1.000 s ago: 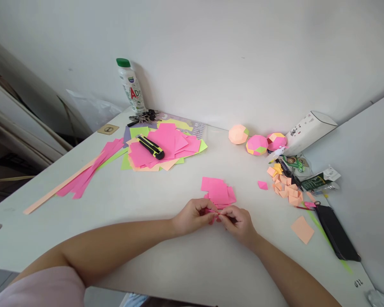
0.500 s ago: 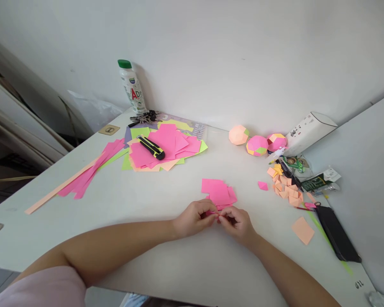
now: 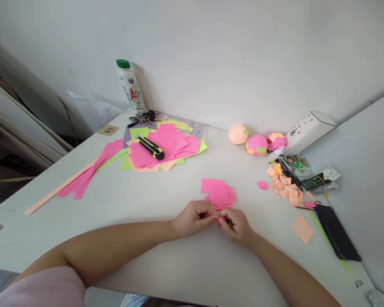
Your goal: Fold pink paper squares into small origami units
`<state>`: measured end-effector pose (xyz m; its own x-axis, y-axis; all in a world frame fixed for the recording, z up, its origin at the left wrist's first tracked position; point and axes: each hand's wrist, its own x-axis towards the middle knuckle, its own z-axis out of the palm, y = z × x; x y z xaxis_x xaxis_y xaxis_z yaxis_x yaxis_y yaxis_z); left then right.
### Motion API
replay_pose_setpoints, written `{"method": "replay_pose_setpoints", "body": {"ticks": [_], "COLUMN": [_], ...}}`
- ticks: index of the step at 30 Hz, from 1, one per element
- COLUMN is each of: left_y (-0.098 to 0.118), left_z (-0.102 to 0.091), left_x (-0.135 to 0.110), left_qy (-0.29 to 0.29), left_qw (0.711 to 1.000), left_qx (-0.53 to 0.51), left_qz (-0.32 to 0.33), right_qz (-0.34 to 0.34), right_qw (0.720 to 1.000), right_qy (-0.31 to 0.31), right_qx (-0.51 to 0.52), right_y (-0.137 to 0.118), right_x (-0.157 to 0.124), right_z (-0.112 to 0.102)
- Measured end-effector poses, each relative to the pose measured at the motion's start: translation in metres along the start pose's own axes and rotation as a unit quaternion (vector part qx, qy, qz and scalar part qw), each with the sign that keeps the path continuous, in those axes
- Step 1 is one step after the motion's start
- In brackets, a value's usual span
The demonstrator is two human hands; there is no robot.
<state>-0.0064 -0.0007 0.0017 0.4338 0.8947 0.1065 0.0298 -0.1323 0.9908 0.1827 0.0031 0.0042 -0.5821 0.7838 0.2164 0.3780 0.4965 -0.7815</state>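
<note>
Between my left hand (image 3: 196,218) and my right hand (image 3: 237,228) is a small piece of pink paper (image 3: 216,216), mostly hidden by the fingers. Both hands pinch it, fingertips almost touching, low over the table. Just beyond them lies a loose pile of pink paper squares (image 3: 219,192). One small folded pink paper piece (image 3: 262,185) rests by itself to the right of that pile. Farther right is a heap of folded peach paper pieces (image 3: 286,189), with a flat peach paper sheet (image 3: 302,230) nearer me.
A utility knife (image 3: 151,147) lies on stacked coloured paper (image 3: 171,143), with keys (image 3: 144,117) and a bottle (image 3: 131,87) behind. Paper strips (image 3: 92,175) fan out at left. Paper balls (image 3: 256,145) sit along the wall near a white box (image 3: 310,132). A black pouch (image 3: 337,232) is at right.
The fingers of my right hand have shifted slightly and curled more around the pink paper. My left hand stays almost still. Nothing else on the table has moved.
</note>
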Motion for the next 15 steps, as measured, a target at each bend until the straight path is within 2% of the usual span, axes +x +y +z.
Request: {"method": "replay_pose_setpoints", "body": {"ticks": [11, 15], "left_y": [0.002, 0.0014], "left_z": [-0.0011, -0.0012], "left_x": [0.0016, 0.0007], "left_qy": [-0.009, -0.009], "left_qw": [1.0, 0.999], "left_qx": [-0.024, -0.039], "left_qz": [0.001, -0.006], "right_qz": [0.002, -0.02], "right_qw": [1.0, 0.999], "right_qy": [0.022, 0.038], "right_qx": [0.005, 0.012], "right_y": [0.0024, 0.0013], "right_x": [-0.0032, -0.0021], "right_z": [0.0008, 0.0007]}}
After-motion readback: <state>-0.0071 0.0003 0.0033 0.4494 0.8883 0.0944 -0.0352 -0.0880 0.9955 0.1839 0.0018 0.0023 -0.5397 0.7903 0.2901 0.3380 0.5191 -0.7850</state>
